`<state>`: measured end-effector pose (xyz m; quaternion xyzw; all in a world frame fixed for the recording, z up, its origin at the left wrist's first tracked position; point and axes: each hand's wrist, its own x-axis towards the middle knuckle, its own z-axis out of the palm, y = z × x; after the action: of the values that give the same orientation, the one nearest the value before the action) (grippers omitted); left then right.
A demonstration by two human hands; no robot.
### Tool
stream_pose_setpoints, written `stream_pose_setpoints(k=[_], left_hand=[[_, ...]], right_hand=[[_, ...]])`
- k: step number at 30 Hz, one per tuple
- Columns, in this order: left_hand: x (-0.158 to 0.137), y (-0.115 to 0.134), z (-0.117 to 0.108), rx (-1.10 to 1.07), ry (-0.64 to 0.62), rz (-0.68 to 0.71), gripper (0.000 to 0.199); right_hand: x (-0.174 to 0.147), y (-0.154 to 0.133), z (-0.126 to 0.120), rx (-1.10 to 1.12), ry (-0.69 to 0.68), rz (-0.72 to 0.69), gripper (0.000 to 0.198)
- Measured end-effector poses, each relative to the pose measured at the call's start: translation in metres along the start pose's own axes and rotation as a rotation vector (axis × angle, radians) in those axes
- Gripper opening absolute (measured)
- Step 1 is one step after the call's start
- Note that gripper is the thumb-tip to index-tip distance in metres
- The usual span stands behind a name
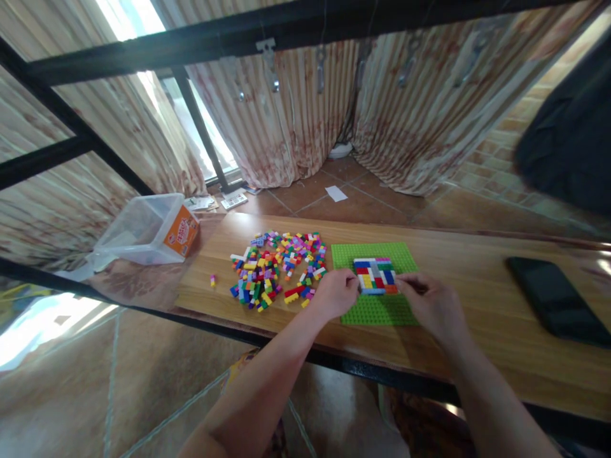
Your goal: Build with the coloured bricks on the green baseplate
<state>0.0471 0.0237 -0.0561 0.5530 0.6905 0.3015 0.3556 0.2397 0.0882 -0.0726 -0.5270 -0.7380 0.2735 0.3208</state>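
Note:
A flat panel of joined toy building bricks [375, 277], in white, blue, red, yellow and grey, is over the green studded baseplate [351, 253]. My left hand [338, 292] is closed, its fingertips at the panel's left edge. At the right edge my right hand [433, 304] pinches the panel between thumb and finger. Whether the panel is pressed onto the baseplate or lifted slightly off it, I cannot tell. A pile of loose coloured bricks [260, 273] lies on the wooden table to the left of my left hand.
The narrow wooden table [470, 267] bears a black phone [558, 296] at the right. One small pink and yellow brick piece [212, 280] lies apart at the left. Beyond the table's left end stands a clear plastic box [143, 229] with an orange label. A dark metal bar [200, 48] crosses above.

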Motion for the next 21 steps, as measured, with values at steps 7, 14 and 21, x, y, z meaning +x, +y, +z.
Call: stream_pose_setpoints(k=[7, 14, 21], left_hand=[[-0.001, -0.009, -0.031, -0.027, 0.124, 0.070, 0.021], [-0.005, -0.026, -0.077, 0.302, 0.355, 0.005, 0.020], [-0.014, -0.038, -0.094, 0.339, 0.213, 0.017, 0.022]], right_hand=[[0.012, 0.003, 0.001, -0.092, 0.042, -0.091, 0.036], [0.015, 0.003, 0.023, -0.253, -0.095, -0.429, 0.046], [0.016, 0.007, 0.030, -0.347, -0.162, -0.408, 0.053]])
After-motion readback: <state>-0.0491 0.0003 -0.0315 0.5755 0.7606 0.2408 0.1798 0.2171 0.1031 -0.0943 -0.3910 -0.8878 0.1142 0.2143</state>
